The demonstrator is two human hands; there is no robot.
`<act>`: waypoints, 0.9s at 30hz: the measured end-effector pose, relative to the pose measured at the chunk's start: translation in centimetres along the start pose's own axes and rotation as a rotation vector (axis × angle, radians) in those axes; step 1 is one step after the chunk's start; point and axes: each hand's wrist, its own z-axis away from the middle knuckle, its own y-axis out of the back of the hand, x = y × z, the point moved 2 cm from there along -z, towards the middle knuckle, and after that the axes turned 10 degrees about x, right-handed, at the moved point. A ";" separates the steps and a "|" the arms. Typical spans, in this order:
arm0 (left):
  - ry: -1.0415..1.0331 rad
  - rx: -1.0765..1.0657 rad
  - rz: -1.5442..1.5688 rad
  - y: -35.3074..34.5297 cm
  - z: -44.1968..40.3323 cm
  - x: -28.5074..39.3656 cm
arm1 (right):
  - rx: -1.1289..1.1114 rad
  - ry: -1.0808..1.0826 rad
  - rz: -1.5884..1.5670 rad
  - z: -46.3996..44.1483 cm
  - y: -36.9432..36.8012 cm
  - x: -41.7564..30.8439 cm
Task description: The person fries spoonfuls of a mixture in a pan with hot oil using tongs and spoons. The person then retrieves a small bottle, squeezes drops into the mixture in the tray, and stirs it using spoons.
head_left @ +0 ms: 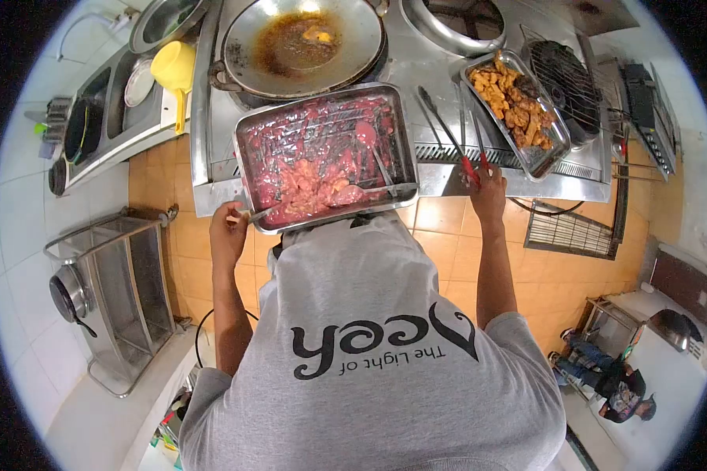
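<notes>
My left hand [230, 231] is closed at the near left corner of a metal tray [412, 149], by the end of a utensil handle that lies in the tray. Raw marinated meat [306, 188] and several utensils lie in this tray. On the right, my right hand [489, 192] is closed around red-handled tongs [470, 169], whose dark tips point away over the steel counter. Beyond my right hand, a smaller tray [562, 161] holds browned cooked pieces [513, 102]. A large wok [239, 43] with brown oil and one small yellow piece stands behind the meat tray.
A yellow dipper [173, 67] sits by the sink at the upper left. Round grill racks [565, 82] and a burner ring [416, 23] are on the counter. A wire cart [130, 298] stands at the left. A person [613, 385] is at the lower right.
</notes>
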 end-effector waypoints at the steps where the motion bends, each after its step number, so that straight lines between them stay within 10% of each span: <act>1: -0.017 0.043 0.000 0.0 0.0 0.7 | 0.020 -0.015 -0.046 0.0 0.8 -0.2; 12: 0.280 0.273 0.103 0.8 0.4 0.8 | -0.289 -0.307 -0.895 -2.1 9.8 -2.7; 27: 0.716 0.789 0.586 -0.9 10.0 -9.1 | -0.437 0.396 -0.595 -28.3 1.3 -14.3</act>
